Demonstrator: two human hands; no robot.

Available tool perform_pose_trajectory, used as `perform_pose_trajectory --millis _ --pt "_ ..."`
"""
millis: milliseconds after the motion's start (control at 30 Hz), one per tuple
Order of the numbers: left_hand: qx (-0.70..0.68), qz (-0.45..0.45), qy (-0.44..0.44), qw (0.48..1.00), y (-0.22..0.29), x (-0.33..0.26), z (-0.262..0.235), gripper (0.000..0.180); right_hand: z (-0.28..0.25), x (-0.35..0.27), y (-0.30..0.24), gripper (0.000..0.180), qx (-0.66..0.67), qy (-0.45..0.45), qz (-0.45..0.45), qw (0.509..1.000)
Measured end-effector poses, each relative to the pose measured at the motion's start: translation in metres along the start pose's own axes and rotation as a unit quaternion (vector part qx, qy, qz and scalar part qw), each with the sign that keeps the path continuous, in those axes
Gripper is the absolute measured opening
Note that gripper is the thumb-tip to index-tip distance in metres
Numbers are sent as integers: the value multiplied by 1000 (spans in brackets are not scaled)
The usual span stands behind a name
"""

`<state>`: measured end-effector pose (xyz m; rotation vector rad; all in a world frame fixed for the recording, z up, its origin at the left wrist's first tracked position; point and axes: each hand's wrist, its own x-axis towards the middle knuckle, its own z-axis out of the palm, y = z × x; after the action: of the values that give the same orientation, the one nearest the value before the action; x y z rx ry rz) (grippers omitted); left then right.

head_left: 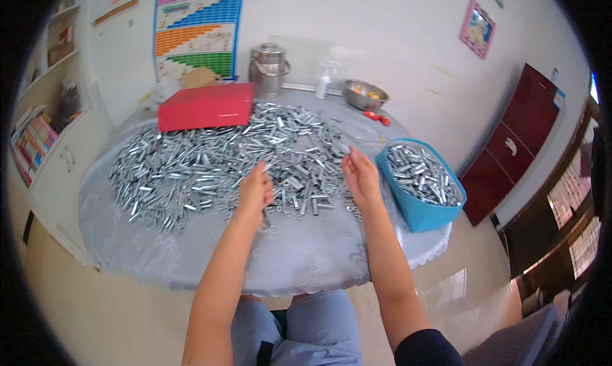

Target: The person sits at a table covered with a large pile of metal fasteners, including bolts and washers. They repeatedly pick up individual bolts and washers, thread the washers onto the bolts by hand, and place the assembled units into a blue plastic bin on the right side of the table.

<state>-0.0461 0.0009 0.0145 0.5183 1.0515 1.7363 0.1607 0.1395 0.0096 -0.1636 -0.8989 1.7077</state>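
A wide heap of short silvery metal tubes and slimmer metal pieces (197,168) covers the middle of the table. At the heap's near edge, my left hand (254,191) is closed around a slim metal piece (267,219), whose lower end shows below the fingers. My right hand (362,178) hovers by the heap's right side, thumb and fingertips pinched together; whatever small thing they hold is too blurred to name. To the right of that hand stands a teal fabric bin (417,216), filled with similar silvery tubes (424,175).
A red box (207,106) sits at the heap's back left. Behind are a steel canister (269,73), a spray bottle (323,86) and a metal bowl (365,97) with small wrapped items. Red packets (376,117) lie before the bowl. A pale cloth (306,254) covers the table.
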Motion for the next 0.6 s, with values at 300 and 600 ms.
perform_pose_trajectory --millis 300,600 --pt "4 -33 3 999 -4 2 1 39 -17 -12 -81 59 379 -61 -131 914" --pt "3 -36 -32 999 -3 1 1 38 -13 -8 -67 32 289 22 -53 956"
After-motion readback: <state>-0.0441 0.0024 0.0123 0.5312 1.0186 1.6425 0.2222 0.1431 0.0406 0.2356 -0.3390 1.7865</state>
